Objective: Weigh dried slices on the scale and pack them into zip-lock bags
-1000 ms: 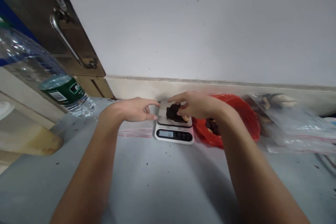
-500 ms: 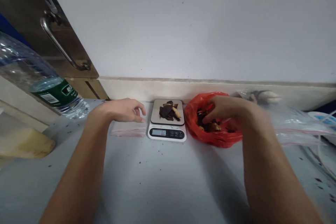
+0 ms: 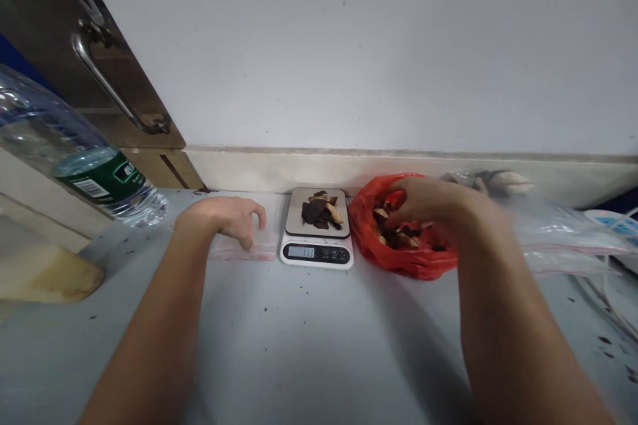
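Note:
A small white kitchen scale (image 3: 316, 254) carries a little heap of dark brown and pale dried pieces (image 3: 323, 210), which look like sliced mushroom. Its display seems to read 113; a decimal point is hard to make out. To its right sits a crumpled red plastic bag (image 3: 366, 242) holding more such pieces (image 3: 406, 237). My right hand (image 3: 423, 202) reaches into that bag, its visible fingers apart over the pieces; some fingertips are hidden. Left of the scale, my left hand (image 3: 234, 218) hovers with loosely bent, parted fingers and nothing in them, above a clear zip bag (image 3: 266, 249).
A water bottle (image 3: 107, 176) with a green label and a pale yellowish container (image 3: 64, 272) stand at the left. Clear zip bags (image 3: 558, 232), one with pale contents, and a white cable (image 3: 605, 299) lie right. A wall (image 3: 349, 66) rises behind the grey table (image 3: 299, 358).
The scale's display has gone from 0.0 to about 113. My left hand has drawn slightly left, away from the scale. My right hand stays in the red bag, shifted a little.

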Demonstrator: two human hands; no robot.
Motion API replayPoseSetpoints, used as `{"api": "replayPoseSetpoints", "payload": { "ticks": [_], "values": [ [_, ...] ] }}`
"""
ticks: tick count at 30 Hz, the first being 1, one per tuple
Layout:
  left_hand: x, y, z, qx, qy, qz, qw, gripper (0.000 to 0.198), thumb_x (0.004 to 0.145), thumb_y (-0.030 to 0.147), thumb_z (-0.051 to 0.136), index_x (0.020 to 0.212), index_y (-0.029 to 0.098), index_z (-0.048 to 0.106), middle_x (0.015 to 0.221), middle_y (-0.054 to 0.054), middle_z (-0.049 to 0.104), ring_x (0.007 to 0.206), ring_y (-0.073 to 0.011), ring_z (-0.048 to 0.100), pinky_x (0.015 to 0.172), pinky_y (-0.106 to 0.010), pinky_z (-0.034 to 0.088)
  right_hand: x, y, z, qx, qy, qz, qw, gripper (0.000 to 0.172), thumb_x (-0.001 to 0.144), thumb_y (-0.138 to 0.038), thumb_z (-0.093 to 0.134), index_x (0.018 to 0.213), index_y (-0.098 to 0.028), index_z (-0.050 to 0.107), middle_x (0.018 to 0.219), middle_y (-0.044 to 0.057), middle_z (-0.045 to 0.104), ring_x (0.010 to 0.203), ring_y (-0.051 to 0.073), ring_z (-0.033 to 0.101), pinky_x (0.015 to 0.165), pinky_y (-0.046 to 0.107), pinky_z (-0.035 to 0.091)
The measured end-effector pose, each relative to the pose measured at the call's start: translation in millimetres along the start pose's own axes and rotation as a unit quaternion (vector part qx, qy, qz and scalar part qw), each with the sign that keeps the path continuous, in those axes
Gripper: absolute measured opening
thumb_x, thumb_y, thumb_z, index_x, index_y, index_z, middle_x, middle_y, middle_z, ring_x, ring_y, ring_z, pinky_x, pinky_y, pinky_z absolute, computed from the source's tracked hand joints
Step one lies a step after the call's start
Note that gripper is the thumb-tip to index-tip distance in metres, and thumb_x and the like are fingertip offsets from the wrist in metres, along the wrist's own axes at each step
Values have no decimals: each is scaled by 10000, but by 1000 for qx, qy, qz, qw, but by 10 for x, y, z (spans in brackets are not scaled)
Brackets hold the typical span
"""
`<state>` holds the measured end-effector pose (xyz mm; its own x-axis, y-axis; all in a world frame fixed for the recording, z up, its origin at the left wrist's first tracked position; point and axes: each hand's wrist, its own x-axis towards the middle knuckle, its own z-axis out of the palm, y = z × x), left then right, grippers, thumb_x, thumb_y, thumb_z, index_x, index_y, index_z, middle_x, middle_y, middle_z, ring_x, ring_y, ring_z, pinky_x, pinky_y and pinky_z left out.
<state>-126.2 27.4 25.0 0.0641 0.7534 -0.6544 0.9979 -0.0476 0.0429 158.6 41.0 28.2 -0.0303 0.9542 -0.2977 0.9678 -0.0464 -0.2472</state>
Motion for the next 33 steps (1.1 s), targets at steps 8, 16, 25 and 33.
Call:
{"api": "replayPoseSetpoints", "payload": {
  "ticks": [8, 16, 25, 33],
  "values": [
    [-29, -119, 41, -22, 72, 32, 997, 428, 538, 278, 490, 935, 274, 650, 939, -69, 780, 779, -301, 683, 584, -343, 430, -244, -306, -104, 93, 126, -64, 986, 102, 743, -134, 705, 686, -211, 671, 681, 41, 708, 601, 181, 628, 525, 274, 419],
    [-332, -109, -111, -138, 267, 113, 947, 414, 728, 383, 566, 1125, 286, 501, 970, -30, 778, 836, -254, 723, 657, -307, 505, -112, -542, 185, 198, 73, -325, 922, 338, 953, -116, 528, 1228, -219, 696, 959, 24, 751, 748, 133, 643, 689, 238, 458],
    [-395, 148, -72, -202, 451, 207, 844, 347, 802, 450, 630, 1071, 242, 560, 1059, -43, 750, 998, -244, 730, 841, -330, 573, -53, -693, 334, 221, 87, -337, 911, 361, 950, -273, 557, 603, -191, 502, 558, -49, 466, 534, 95, 380, 591, 264, 316],
    [-350, 164, -39, -103, 267, 258, 923, 1216, 703, 639, 751, 1686, 309, 115, 1771, -55, 152, 1596, -386, 219, 1262, -445, 282, -82, -705, 320, 401, 67, -328, 853, 376, 877, -350, 664, 571, -187, 519, 548, -36, 505, 532, 90, 454, 536, 237, 351]
  ]
}}
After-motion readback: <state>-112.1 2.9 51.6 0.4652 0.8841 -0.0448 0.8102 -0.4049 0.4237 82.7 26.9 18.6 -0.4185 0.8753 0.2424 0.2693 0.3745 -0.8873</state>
